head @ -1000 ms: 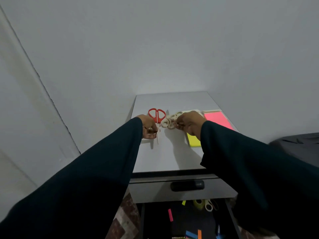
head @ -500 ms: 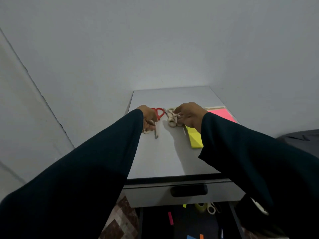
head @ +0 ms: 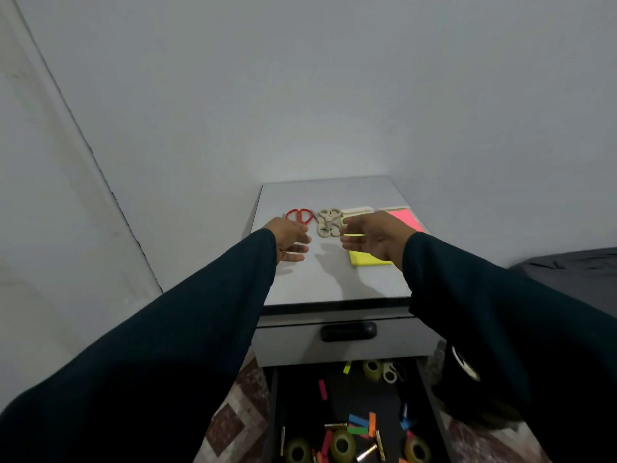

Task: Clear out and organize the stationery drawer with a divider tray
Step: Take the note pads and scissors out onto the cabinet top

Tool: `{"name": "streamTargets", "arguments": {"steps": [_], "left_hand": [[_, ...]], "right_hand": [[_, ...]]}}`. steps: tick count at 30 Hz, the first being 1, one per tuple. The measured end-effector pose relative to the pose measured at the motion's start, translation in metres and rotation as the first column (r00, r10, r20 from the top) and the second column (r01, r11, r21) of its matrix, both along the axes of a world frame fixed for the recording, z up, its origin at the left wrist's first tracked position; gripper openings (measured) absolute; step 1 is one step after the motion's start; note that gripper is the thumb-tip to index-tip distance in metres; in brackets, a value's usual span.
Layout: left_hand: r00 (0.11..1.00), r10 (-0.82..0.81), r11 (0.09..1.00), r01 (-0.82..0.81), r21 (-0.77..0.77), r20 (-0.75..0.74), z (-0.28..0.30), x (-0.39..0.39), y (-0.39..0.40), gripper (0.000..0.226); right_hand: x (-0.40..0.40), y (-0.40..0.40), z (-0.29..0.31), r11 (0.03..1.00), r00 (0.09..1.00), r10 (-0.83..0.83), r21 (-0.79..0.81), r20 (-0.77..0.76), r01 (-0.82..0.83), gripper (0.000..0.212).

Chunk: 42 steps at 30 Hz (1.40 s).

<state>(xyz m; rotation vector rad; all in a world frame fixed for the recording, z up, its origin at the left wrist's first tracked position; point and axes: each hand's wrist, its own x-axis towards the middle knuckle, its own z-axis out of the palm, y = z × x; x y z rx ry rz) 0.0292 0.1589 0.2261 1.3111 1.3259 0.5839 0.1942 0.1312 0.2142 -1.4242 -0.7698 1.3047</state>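
On the grey cabinet top [head: 334, 279] lie red-handled scissors [head: 299, 215] and a cluster of beige-handled scissors [head: 328, 222]. My left hand [head: 289, 240] hovers just in front of the red scissors with fingers loosely spread, holding nothing. Right of the beige scissors, my right hand [head: 370, 235] is also open and empty, above a yellow sticky pad [head: 365, 259]. A pink pad [head: 405, 218] lies at the far right. Below, the open drawer [head: 347, 412] holds tape rolls [head: 342, 446], coloured paper strips [head: 362, 424] and small metal clips.
A closed upper drawer with a black handle [head: 348, 331] sits under the cabinet top. A white pad [head: 357, 210] lies behind the yellow one. Walls close in behind and to the left. A dark bed surface [head: 574, 269] is at the right. Patterned floor [head: 233, 416] shows beside the drawer.
Both hands have let go of the scissors and pulled back toward me, fingers opening. The scissors stay lying on the cabinet top.
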Motion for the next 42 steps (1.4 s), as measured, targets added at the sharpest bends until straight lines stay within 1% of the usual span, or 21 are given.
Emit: {"name": "streamTargets", "arguments": {"steps": [3, 7, 10, 13, 15, 19, 21, 24, 27, 30, 32, 35, 37, 39, 42], "left_hand": [[0.999, -0.047, 0.999, 0.047, 0.003, -0.007, -0.005, -0.004, -0.029, 0.033], [0.996, -0.088, 0.996, 0.088, -0.013, 0.001, -0.018, -0.009, -0.062, 0.030], [0.995, -0.104, 0.994, 0.104, -0.030, -0.002, -0.035, -0.013, -0.084, 0.029], [0.990, -0.144, 0.988, 0.143, -0.056, -0.002, -0.057, -0.015, -0.109, 0.023], [0.985, -0.170, 0.983, 0.167, -0.076, -0.031, -0.077, -0.016, -0.121, 0.021], [0.979, -0.188, 0.975, 0.175, -0.138, -0.081, -0.124, -0.023, -0.135, 0.022], [0.975, -0.191, 0.967, 0.169, -0.189, -0.110, -0.148, -0.027, -0.139, 0.025], [0.968, -0.190, 0.964, 0.152, -0.220, -0.164, -0.178, -0.036, -0.143, 0.027], [0.956, -0.182, 0.966, 0.130, -0.224, -0.230, -0.212, -0.045, -0.143, 0.030], [0.946, -0.170, 0.963, 0.099, -0.251, -0.278, -0.241, -0.051, -0.143, 0.032], [0.930, -0.192, 0.961, 0.113, -0.254, -0.313, -0.261, -0.055, -0.141, 0.033], [0.904, -0.217, 0.966, 0.144, -0.216, -0.368, -0.281, -0.057, -0.142, 0.034], [0.891, -0.225, 0.969, 0.162, -0.186, -0.395, -0.293, -0.057, -0.141, 0.034], [0.874, -0.241, 0.969, 0.191, -0.157, -0.421, -0.305, -0.056, -0.138, 0.035], [0.843, -0.265, 0.964, 0.234, -0.124, -0.468, -0.322, -0.053, -0.132, 0.034]], "right_hand": [[-0.001, -0.034, -0.002, 0.998, 0.998, 0.059, -0.019, 0.033, -0.059, 0.007], [0.000, -0.074, -0.009, 0.990, 0.988, 0.138, -0.035, 0.075, -0.135, 0.007], [0.004, -0.099, -0.026, 0.978, 0.973, 0.205, -0.071, 0.109, -0.198, 0.013], [0.009, -0.123, -0.051, 0.957, 0.950, 0.275, -0.137, 0.147, -0.256, 0.011], [0.013, -0.137, -0.070, 0.943, 0.939, 0.304, -0.188, 0.160, -0.273, 0.012], [0.019, -0.153, -0.110, 0.922, 0.928, 0.334, -0.262, 0.165, -0.286, 0.011], [0.023, -0.157, -0.134, 0.905, 0.916, 0.355, -0.313, 0.186, -0.287, 0.012], [0.027, -0.164, -0.162, 0.873, 0.883, 0.399, -0.396, 0.246, -0.284, 0.010], [0.031, -0.168, -0.193, 0.837, 0.818, 0.468, -0.464, 0.333, -0.290, 0.015], [0.034, -0.168, -0.219, 0.817, 0.745, 0.518, -0.501, 0.420, -0.285, 0.026], [0.038, -0.162, -0.240, 0.805, 0.690, 0.543, -0.529, 0.478, -0.267, 0.027], [0.043, -0.156, -0.260, 0.797, 0.563, 0.586, -0.542, 0.584, -0.268, 0.027], [0.047, -0.150, -0.271, 0.779, 0.467, 0.622, -0.555, 0.628, -0.290, 0.032], [0.050, -0.143, -0.281, 0.766, 0.391, 0.642, -0.571, 0.660, -0.294, 0.038], [0.056, -0.131, -0.300, 0.765, 0.343, 0.644, -0.580, 0.684, -0.279, 0.043]]}}
